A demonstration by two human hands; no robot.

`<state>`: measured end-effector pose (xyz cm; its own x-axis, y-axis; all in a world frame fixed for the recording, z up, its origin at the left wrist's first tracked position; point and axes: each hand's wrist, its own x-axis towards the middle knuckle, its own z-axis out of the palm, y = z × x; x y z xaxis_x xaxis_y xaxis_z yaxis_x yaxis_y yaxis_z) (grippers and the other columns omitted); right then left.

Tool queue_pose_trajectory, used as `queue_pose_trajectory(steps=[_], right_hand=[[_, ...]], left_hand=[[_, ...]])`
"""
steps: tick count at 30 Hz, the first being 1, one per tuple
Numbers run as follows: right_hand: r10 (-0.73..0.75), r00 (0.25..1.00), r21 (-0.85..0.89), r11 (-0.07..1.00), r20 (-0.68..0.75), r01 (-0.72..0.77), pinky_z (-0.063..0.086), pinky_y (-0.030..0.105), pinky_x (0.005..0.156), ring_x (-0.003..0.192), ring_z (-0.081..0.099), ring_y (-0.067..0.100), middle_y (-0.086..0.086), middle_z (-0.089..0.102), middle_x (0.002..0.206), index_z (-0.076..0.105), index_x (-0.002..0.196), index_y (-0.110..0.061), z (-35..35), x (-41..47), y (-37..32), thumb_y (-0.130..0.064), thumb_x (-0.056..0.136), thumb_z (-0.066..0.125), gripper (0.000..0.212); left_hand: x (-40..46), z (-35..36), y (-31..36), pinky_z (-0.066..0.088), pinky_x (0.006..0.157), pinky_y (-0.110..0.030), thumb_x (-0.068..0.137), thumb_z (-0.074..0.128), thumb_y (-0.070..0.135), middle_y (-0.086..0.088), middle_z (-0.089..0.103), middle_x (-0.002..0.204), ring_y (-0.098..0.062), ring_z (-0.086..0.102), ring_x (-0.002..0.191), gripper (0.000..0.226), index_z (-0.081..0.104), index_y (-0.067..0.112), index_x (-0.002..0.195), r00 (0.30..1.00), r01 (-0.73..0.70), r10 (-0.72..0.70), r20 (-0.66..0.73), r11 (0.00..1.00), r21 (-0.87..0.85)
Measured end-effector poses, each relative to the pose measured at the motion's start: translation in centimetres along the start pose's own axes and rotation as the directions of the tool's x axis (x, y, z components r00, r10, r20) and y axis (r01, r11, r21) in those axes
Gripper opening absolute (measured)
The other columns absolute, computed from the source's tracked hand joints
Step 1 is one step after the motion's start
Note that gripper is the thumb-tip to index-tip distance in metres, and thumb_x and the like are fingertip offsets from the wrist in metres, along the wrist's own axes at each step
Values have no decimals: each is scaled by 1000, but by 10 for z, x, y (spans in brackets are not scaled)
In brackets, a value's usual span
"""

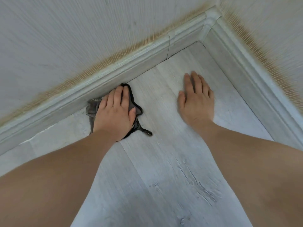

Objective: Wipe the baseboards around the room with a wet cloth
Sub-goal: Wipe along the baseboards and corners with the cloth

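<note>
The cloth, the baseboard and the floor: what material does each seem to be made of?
Cloth: soft grey fabric, probably microfibre, with black stitched edging and a hanging loop; it crumples under the left hand.
Baseboard: pale moulded profile with printed wood grain, likely plastic or laminated board; a joint shows.
Floor: whitewashed wood-look planks, probably laminate, matte.

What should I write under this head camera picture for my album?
Left hand presses a grey cloth against the baseboard near the room's corner; right hand rests flat on the floor.
</note>
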<state>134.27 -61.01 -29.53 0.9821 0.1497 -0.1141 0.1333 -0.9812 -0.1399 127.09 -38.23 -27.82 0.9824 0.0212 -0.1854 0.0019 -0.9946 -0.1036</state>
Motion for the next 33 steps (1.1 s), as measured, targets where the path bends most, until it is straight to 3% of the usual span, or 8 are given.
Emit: queue_pose_trajectory(steps=[10,18,23,29,33], right_hand=[[24,999,-48,999,38,-22,6,37,117,145,3,19,2,4,159,6,152,-20,-3,0,-4,-38,100,17,56],[9,991,-93,996,131,3,-1,38,118,145,-7,21,4,-8,159,-6,151,-18,-8,2,-5,-38,100,10,57],[-5,993,-74,997,121,14,0,38,118,145,-7,21,3,-7,159,-4,151,-19,-8,3,-5,-38,100,11,57],[-32,995,-52,998,93,36,0,38,118,145,-6,21,3,-6,159,-3,152,-18,-5,2,-1,-37,100,12,57],[-47,997,-42,998,55,49,0,38,118,146,-4,21,5,-3,159,0,152,-17,-3,2,1,-36,101,13,56]], left_hand=[[1,0,-4,24,111,-42,94,28,42,-21,31,146,-33,34,132,68,18,1,147,999,-47,47,7,997,-54],[2,3,-4,18,112,-38,93,8,45,-17,29,149,-29,30,135,69,17,3,148,999,-41,41,-2,998,-36],[2,2,-3,4,116,-35,94,9,45,-12,9,155,-24,11,142,68,-2,7,149,999,-44,44,-9,997,-56],[-1,3,-2,14,114,-38,94,20,45,-15,27,149,-27,25,137,67,16,5,148,998,-18,16,-63,999,-37],[-1,1,0,12,114,-36,93,19,46,-13,26,150,-25,24,137,68,16,7,149,996,-21,16,-88,998,-58]])
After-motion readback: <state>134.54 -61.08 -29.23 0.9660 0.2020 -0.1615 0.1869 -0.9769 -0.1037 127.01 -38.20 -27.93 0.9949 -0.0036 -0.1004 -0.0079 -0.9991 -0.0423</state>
